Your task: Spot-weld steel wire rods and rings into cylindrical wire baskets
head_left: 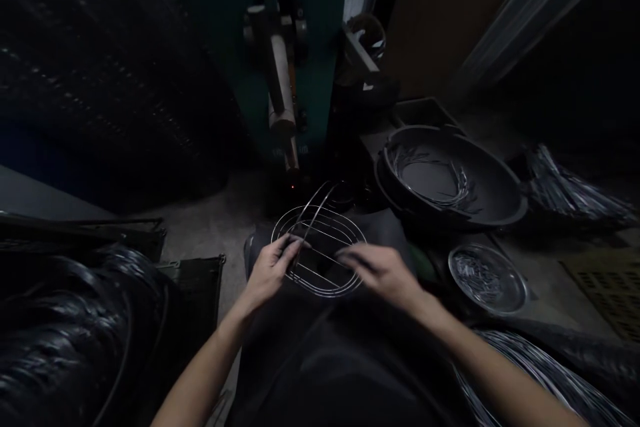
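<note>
A round wire rack with straight cross wires sits over my lap. Two curved wires rise from its left part and arch toward the machine. My left hand is closed at the rack's left side, thumb and fingers pinching the wire there. Over the rack's right rim is my right hand, its fingers curled together and slightly blurred. What those fingers hold, if anything, is too small to make out. Ahead of the rack stands a green machine with a thick metal arm pointing down; a small red glow shows below its tip.
On the right, a large round pan holds bent wires, and a smaller metal bowl contains short wire pieces. Wire bundles lie at the right edge and lower right. Many wire rings fill the lower left.
</note>
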{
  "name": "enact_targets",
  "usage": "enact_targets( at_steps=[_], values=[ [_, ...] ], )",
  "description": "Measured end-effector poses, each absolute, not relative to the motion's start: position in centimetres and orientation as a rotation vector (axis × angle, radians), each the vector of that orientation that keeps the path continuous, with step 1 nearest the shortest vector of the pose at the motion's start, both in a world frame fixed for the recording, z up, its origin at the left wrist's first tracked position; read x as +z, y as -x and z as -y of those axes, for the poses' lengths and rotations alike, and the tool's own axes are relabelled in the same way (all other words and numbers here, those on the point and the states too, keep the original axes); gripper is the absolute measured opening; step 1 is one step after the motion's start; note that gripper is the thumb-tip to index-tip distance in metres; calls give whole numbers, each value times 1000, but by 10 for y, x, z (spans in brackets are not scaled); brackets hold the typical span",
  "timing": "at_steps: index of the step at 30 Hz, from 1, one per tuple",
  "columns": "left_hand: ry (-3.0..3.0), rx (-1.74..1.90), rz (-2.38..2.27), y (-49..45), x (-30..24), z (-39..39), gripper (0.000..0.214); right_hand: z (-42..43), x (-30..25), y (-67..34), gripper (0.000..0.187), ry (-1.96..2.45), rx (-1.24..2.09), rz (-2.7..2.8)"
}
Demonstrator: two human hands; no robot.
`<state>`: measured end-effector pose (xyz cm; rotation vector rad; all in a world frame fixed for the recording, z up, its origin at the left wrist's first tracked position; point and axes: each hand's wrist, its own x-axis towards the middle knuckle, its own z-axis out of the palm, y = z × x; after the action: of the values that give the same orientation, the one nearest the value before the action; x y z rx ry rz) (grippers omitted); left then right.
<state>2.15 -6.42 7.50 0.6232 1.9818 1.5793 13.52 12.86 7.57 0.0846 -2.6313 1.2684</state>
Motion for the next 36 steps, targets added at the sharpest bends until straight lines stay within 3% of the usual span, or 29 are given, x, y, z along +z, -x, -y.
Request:
enact_targets(
  at_steps=[4, 9, 18, 23, 28, 36],
  values=[
    [-608, 1675, -1941, -37, 67, 83, 35, -175, 107, -128, 26, 173, 983, 2506],
    [-682, 1771, -1897, -38, 64, 98, 45, -187, 116, -96, 47, -130, 1142, 2727],
    [-1058, 1725, -2145, 2, 124, 77, 33, -219, 150, -104, 27, 43, 1580, 2585],
    [-1151, 1789, -2231, 29, 138, 48, 32, -221, 158, -106, 22, 167, 1399, 2530],
    [-1006, 1737, -2221, 31, 134, 46, 30, -197, 134, -115, 24, 195, 1065, 2468],
    [-851, 1460, -2157, 12, 52, 75, 45, -189, 60, -141, 28, 303, 1094, 2652]
  ],
)
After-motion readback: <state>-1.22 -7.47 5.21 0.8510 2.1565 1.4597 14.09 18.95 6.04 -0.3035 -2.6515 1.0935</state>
